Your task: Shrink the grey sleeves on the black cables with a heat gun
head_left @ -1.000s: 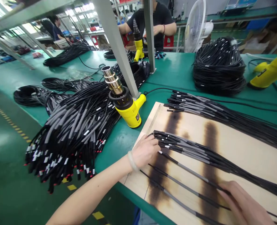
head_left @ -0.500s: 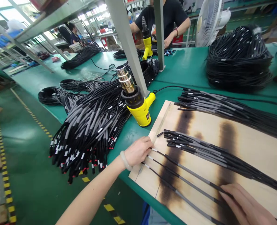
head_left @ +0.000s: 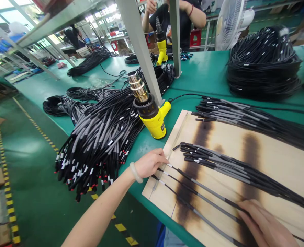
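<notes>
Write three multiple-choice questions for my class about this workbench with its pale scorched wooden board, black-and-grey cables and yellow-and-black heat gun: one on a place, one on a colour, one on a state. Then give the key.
1. Where is the person's right hand? A: on the black-and-grey cables on the scorched wooden board; B: on the white fan; C: on the floor.
2. What colour is the bench top? A: white; B: red; C: green.
3. How does the yellow-and-black heat gun stand? A: on its side; B: upright, nozzle up; C: held in a hand.

Key: 1 A, the hand lies across the cables; 2 C, the surface shows green around the board; 3 B, it stands on the bench with its nozzle pointing up.
</notes>
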### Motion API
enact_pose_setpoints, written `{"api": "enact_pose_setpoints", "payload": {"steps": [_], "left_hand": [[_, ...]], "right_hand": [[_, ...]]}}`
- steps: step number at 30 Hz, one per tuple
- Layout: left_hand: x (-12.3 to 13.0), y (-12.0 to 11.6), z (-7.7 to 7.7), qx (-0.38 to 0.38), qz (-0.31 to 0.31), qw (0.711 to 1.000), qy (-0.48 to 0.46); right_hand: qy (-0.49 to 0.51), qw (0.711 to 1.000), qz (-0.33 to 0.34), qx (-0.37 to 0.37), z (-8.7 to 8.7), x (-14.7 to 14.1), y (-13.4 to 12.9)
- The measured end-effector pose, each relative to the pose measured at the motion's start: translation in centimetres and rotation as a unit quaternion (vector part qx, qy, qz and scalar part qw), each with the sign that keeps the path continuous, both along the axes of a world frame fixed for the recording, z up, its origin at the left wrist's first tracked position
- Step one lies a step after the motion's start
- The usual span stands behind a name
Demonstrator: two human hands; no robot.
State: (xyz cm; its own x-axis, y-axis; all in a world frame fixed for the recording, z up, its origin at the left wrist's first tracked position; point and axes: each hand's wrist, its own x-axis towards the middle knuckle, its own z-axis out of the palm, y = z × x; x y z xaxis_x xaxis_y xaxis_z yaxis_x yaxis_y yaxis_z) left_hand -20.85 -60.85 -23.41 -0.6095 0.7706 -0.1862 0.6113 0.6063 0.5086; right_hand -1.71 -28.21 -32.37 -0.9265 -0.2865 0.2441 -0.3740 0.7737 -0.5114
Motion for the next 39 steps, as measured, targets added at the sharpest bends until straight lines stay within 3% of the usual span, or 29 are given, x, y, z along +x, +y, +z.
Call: {"api": "enact_pose_setpoints", "payload": {"steps": [5,11,14,22,26,29,34,39], "left_hand": [[-0.2,0.0,-0.6,-0.005,-0.005,1.000,0.011],[0.3,0.1,-0.9,-0.056,-0.015,0.997,0.056],[0.5,0.1,-0.9,-0.069,-0.011,0.996,0.060],[0.5,0.4,-0.7,-0.082,-0.013,0.994,0.077],[0.2,0.6,0.4,-0.081,-0.020,0.989,0.121],[-0.2,1.1,1.1,-0.057,-0.001,0.981,0.184],[0.0,4.9,0.6,-0.017,-0.035,0.978,0.206],[0.6,10.3,-1.0,-0.047,-0.062,0.961,0.265]], "right_hand": [[-0.017,1.000,0.004,0.016,0.0,0.0,0.1],[0.085,0.995,0.019,0.048,-0.6,1.0,2.3],[0.075,0.996,0.005,0.036,-0.6,1.4,3.1],[0.081,0.996,0.008,0.044,1.1,0.4,2.0],[0.048,0.997,-0.052,0.035,2.3,0.3,1.6],[0.029,0.992,-0.120,0.028,2.3,0.2,2.7],[0.056,0.966,-0.240,0.082,1.0,-0.1,5.4],[0.029,0.974,-0.209,0.080,1.1,-0.4,5.7]]}}
